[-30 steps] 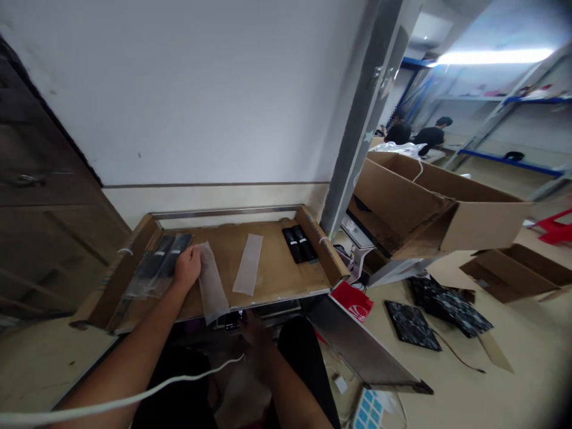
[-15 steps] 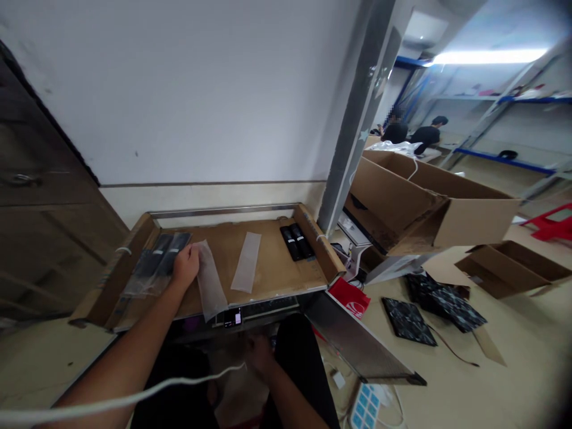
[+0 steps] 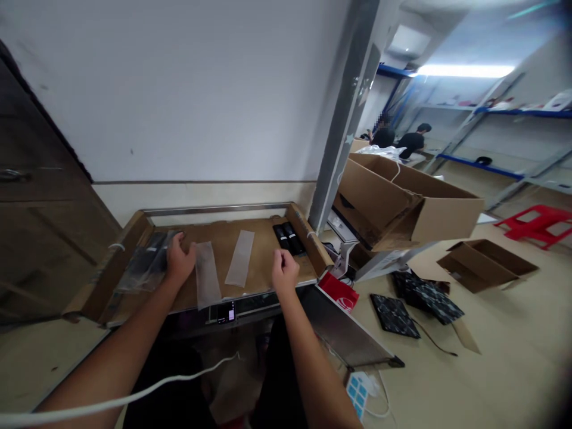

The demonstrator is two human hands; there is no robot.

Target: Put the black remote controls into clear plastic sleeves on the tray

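My left hand (image 3: 179, 261) rests on a stack of bagged black bars (image 3: 147, 262) at the left of a cardboard-lined tray (image 3: 313, 244). Its fingers curl down over the bags' edge. Two empty clear sleeves (image 3: 207, 280) (image 3: 239, 266) lie flat in the middle of the tray. My right hand (image 3: 284, 269) hovers above the tray's front right, fingers loosely curled, nothing visible in them. Two bare black bars (image 3: 288, 237) lie side by side just beyond it at the tray's far right.
A small lit display (image 3: 226, 312) sits on the front edge under the tray. A large open cardboard box (image 3: 402, 202) stands to the right, with a smaller box (image 3: 485, 263), black patterned pads (image 3: 415, 298) and a red packet (image 3: 338, 292) on the floor. Two people (image 3: 397, 138) sit far off. A white cable (image 3: 134, 393) crosses my lap.
My right hand has come up from below the tray's front edge to above its right side. My left hand has shifted slightly left onto the bagged stack. The view has panned a little.
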